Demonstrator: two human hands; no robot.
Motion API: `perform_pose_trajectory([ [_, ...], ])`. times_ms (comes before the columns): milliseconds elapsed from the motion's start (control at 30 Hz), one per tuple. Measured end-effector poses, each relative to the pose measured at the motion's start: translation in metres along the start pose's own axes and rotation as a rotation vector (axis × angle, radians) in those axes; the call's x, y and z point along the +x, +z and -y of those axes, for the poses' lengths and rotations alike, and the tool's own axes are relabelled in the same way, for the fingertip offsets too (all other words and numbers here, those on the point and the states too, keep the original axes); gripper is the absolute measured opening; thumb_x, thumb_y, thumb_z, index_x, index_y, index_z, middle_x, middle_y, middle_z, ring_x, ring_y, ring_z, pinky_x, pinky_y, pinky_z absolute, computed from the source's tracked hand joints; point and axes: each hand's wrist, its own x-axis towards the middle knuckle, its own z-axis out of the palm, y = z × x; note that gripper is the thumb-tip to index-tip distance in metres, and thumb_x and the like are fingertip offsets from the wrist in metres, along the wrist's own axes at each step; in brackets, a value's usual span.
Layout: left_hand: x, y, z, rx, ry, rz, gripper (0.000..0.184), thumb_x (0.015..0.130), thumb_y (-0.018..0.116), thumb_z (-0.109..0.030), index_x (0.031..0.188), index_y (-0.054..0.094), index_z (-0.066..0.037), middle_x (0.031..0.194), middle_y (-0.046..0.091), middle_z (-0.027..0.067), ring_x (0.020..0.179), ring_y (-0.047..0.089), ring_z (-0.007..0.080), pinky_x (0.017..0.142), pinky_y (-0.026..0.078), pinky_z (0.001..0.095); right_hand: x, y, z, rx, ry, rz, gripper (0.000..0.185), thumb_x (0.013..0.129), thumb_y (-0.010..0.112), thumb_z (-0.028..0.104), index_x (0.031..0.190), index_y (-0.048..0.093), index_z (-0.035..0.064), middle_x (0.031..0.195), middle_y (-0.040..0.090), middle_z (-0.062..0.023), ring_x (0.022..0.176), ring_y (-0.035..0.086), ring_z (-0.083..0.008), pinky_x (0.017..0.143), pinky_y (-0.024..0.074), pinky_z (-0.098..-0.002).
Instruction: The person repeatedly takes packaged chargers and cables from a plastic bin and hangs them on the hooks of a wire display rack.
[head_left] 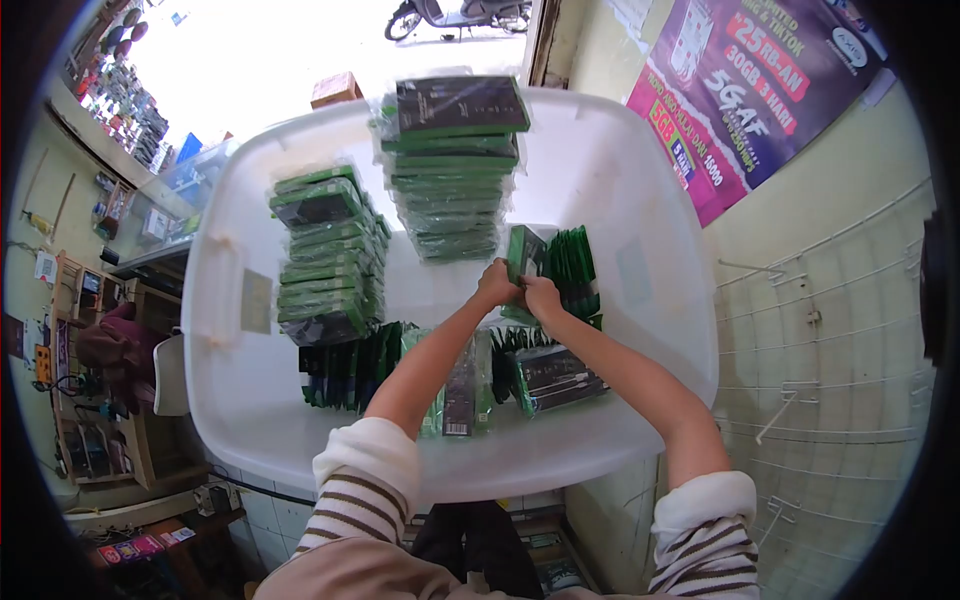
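Both forearms are entering from the bottom of the frame, striped sleeves (362, 490) bunching below the elbows, and are converging just right of centre. The left hand (497, 284) and the right hand (541, 296) are meeting almost side by side, fingers closing on the near end of one green-and-black packet (526, 252).

A large white plastic tub (235, 420) is surrounding the work. Within it, a tall stack (452, 180) of wrapped packets is standing at upper centre, overlapping the far rim in this view; a second stack (325, 260) is rising at centre left. Below that, a row of dark-edged packets (350, 372) is standing on edge, while flat packets (460, 385) are lying at lower centre, partly hidden by the left forearm. A packet printed with white cables (555, 378) is lying near the right forearm. A purple poster (760, 90) is hanging at upper right, above a wire rack (815, 330); a scooter (455, 15) is standing at the top edge.

The held packet is projecting beyond the fingertips toward the top of the frame, just left of an upright green row (573, 265).
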Motion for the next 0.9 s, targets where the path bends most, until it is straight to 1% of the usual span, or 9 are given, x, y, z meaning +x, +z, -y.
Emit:
perform_pose_trajectory([
  [100, -0.021, -0.016, -0.005, -0.16, 0.107, 0.042, 0.081, 0.047, 0.077, -0.027, 0.115, 0.042, -0.002, 0.1, 0.058, 0.0188, 0.094, 0.057, 0.0326, 0.081, 0.045, 0.037, -0.014, -0.005, -0.008, 0.069, -0.205, -0.126, 0.025, 0.07, 0.05, 0.006, 0.092, 0.062, 0.0008, 0.089, 0.057, -0.02, 0.083, 0.056, -0.0342, 0.074, 0.043, -0.0377],
  [233, -0.099, -0.07, -0.056, -0.331, 0.11, 0.185, 0.075, 0.063, 0.072, -0.012, 0.125, 0.031, -0.003, 0.112, 0.048, 0.0146, 0.086, 0.057, 0.0227, 0.062, 0.052, 0.0327, -0.082, -0.046, 0.048, -0.053, -0.42, -0.053, 0.027, 0.072, 0.051, 0.0, 0.098, 0.061, 0.0038, 0.095, 0.053, -0.0136, 0.091, 0.053, -0.03, 0.079, 0.0415, -0.0358],
  [300, -0.148, -0.1, -0.087, -0.376, 0.115, 0.199, 0.074, 0.066, 0.071, -0.01, 0.127, 0.029, -0.003, 0.115, 0.045, 0.0135, 0.091, 0.055, 0.0231, 0.067, 0.052, 0.033, -0.126, -0.063, 0.081, -0.344, -0.622, -0.19, 0.035, 0.071, 0.055, 0.003, 0.106, 0.056, 0.0081, 0.11, 0.045, -0.0128, 0.105, 0.041, -0.0316, 0.087, 0.0345, -0.0384],
  [367, -0.19, -0.125, -0.109, -0.514, 0.221, 0.095, 0.073, 0.064, 0.071, -0.01, 0.125, 0.033, -0.002, 0.109, 0.049, 0.0125, 0.081, 0.057, 0.0176, 0.061, 0.049, 0.028, -0.165, -0.085, 0.126, -0.365, -0.662, -0.301, 0.04, 0.071, 0.058, 0.007, 0.111, 0.051, 0.009, 0.115, 0.039, -0.0145, 0.107, 0.036, -0.0315, 0.089, 0.0312, -0.0405],
  [500, -0.268, -0.175, -0.15, -0.573, 0.442, 0.052, 0.073, 0.069, 0.07, -0.009, 0.129, 0.028, -0.005, 0.115, 0.043, 0.0128, 0.081, 0.054, 0.0162, 0.069, 0.047, 0.0269, -0.213, -0.133, 0.195, -0.237, -0.848, -0.7, 0.06, 0.074, 0.063, 0.019, 0.125, 0.034, 0.0085, 0.124, 0.027, -0.0187, 0.115, 0.028, -0.0309, 0.095, 0.024, -0.0432],
  [633, -0.337, -0.206, -0.176, -0.426, 0.632, -0.067, 0.074, 0.07, 0.07, -0.012, 0.13, 0.028, -0.011, 0.118, 0.042, 0.0121, 0.087, 0.051, 0.0152, 0.075, 0.045, 0.0289, -0.237, -0.188, 0.252, 0.291, -0.935, -0.416, 0.081, 0.077, 0.063, 0.037, 0.133, 0.013, 0.0072, 0.132, 0.023, -0.018, 0.117, 0.035, -0.0313, 0.096, 0.0286, -0.0445],
  [767, -0.371, -0.206, -0.179, -0.635, 0.718, 0.048, 0.072, 0.07, 0.068, -0.003, 0.13, 0.027, -0.011, 0.116, 0.038, 0.0085, 0.091, 0.048, 0.015, 0.082, 0.046, 0.0272, -0.276, -0.201, 0.279, 0.414, -1.016, -0.083, 0.087, 0.075, 0.067, 0.033, 0.135, 0.008, 0.0117, 0.13, 0.027, -0.0168, 0.116, 0.037, -0.0293, 0.095, 0.0329, -0.0409],
  [800, -0.378, -0.206, -0.181, -0.643, 0.735, 0.081, 0.07, 0.071, 0.065, 0.002, 0.129, 0.027, -0.011, 0.114, 0.037, 0.0067, 0.094, 0.047, 0.0147, 0.085, 0.046, 0.0259, -0.284, -0.195, 0.282, 0.492, -1.056, -0.063, 0.081, 0.073, 0.069, 0.025, 0.133, 0.017, 0.0121, 0.123, 0.038, -0.0146, 0.108, 0.045, -0.0238, 0.089, 0.0395, -0.0351],
  [900, -0.388, -0.197, -0.177, -0.691, 0.805, 0.16, 0.068, 0.072, 0.063, 0.003, 0.128, 0.025, -0.01, 0.113, 0.037, 0.0054, 0.099, 0.046, 0.0143, 0.083, 0.046, 0.0256, -0.323, -0.188, 0.286, 0.461, -0.914, -0.096, 0.069, 0.071, 0.07, 0.018, 0.126, 0.031, 0.0083, 0.122, 0.04, -0.0107, 0.108, 0.045, -0.0193, 0.089, 0.0394, -0.0311],
])
